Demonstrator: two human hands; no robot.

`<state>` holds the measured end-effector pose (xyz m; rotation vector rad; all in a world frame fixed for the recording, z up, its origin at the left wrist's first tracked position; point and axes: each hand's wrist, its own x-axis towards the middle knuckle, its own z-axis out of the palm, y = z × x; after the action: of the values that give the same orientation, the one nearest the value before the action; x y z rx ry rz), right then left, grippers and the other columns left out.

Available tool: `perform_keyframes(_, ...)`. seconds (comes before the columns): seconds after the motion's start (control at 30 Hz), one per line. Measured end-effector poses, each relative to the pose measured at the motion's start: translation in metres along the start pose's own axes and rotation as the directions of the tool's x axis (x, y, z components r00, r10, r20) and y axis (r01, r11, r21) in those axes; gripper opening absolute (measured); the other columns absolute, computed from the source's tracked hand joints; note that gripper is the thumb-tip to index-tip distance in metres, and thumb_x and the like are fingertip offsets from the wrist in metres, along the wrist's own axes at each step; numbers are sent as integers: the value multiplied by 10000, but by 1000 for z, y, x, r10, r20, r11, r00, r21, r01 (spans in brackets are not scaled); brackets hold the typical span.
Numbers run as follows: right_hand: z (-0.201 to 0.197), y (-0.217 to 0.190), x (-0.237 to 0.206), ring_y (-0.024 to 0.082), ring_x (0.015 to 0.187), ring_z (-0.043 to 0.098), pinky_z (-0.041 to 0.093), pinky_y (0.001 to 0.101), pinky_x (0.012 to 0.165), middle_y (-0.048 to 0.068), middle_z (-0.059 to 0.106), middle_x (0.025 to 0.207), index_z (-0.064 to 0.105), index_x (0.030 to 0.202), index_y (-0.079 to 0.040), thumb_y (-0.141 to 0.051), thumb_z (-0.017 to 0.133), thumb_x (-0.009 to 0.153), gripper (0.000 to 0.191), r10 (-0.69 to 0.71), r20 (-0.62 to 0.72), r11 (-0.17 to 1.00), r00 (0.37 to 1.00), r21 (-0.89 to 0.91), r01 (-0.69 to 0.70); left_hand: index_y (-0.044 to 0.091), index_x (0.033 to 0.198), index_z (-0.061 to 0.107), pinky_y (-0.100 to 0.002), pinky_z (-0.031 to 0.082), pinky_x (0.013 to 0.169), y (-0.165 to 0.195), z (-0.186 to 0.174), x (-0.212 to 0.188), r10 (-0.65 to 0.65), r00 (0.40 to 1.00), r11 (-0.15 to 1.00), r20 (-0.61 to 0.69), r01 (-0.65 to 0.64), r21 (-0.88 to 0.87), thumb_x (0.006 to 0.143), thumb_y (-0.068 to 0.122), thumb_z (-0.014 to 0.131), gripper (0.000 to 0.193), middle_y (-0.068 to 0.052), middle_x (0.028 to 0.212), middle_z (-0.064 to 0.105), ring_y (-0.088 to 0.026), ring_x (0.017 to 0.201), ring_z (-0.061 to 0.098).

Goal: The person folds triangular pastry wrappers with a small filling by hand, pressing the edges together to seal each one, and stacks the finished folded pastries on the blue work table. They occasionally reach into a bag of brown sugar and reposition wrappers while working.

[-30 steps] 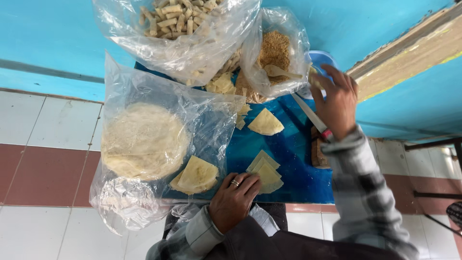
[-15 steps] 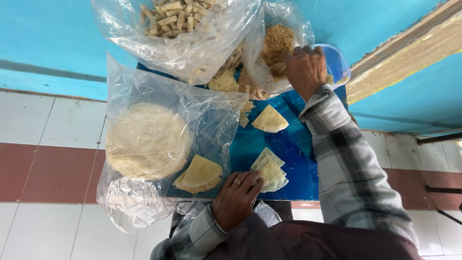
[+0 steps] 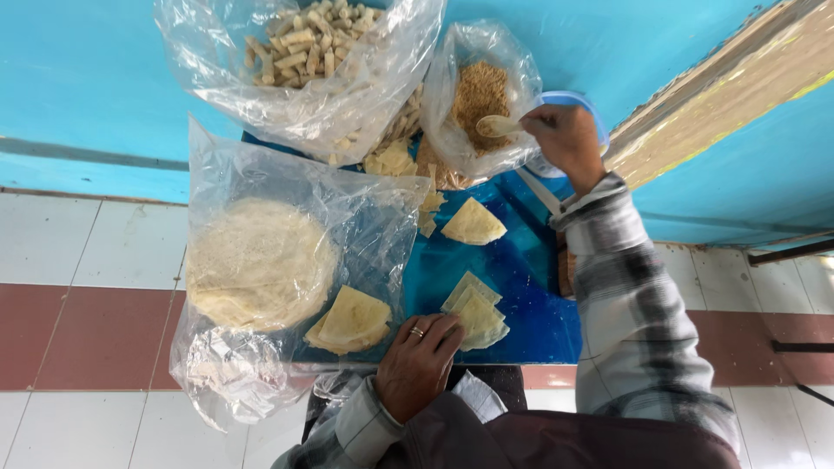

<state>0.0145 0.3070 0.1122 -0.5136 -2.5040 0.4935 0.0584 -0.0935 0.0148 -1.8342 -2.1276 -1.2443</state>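
Seen from the head camera, the blue worktop [image 3: 521,295] serves as the landmark for everything here. At its far edge, the right hand [image 3: 565,139] pinches the handle of a pale spoon [image 3: 497,127] between thumb and fingers, which are closed tight on it. The spoon lies roughly level, its long axis running sideways, with the bowl pointing away from the hand into the mouth of a clear bag of brown crumbs [image 3: 480,100]; the bowl sits just above the crumbs, clear of the fingers that grip the handle end. At the near edge of the worktop, the left hand [image 3: 417,365] rests palm down, fingers loosely extended rather than curled, their tips pressing on a stack of folded pastry wedges [image 3: 476,314] without grasping it. A ring shows on one finger. Another folded wedge [image 3: 472,223] lies alone near the middle of the worktop. On the worktop's left side an open plastic bag holds a stack of round wrappers [image 3: 259,262] and more folded pieces [image 3: 352,320]. Beyond the far left corner, a big clear bag is filled with rolled pastry sticks [image 3: 304,52]
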Motion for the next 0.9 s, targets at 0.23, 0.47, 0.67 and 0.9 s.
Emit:
perform_keyframes(0.23,37,-39,10,276,620,712,559,425,589,95,751,787,790,928,-110,-220,611,1020,229,99,190,858,977,-513,13,12,1208,643,-486,472,1017,1,-1,1,-7,1000,1000,-3,7,-4,925,66,669,290,-153,1308,624,-319,1199,604)
perform_keyframes(0.47,-5,-10,-8,204,657,675,506,365,591,107,734,779,811,994,-69,-235,748,929,189,55,-71,997,996,-44,-58,26,1221,666,-460,513,977,2,-5,0,-71,997,985,-12,68,-155,919,41,665,303,-129,1279,642,-326,1156,635)
perform_keyframes(0.67,-34,-26,-44,86,668,578,442,296,582,81,701,764,798,1063,-38,-193,734,962,196,216,29,951,976,220,-217,45,1230,689,-439,544,923,10,-24,8,-115,992,956,-55,95,-276,953,29,642,281,-122,1279,668,-328,1130,669)
perform_keyframes(0.9,-56,-65,-176,109,718,620,487,271,625,70,716,848,779,1049,-29,-114,744,949,136,16,77,970,997,240,-34,51,1263,661,-408,572,881,9,-38,19,-252,963,914,-94,205,-350,980,53,643,284,-135,1310,646,-314,1101,695)
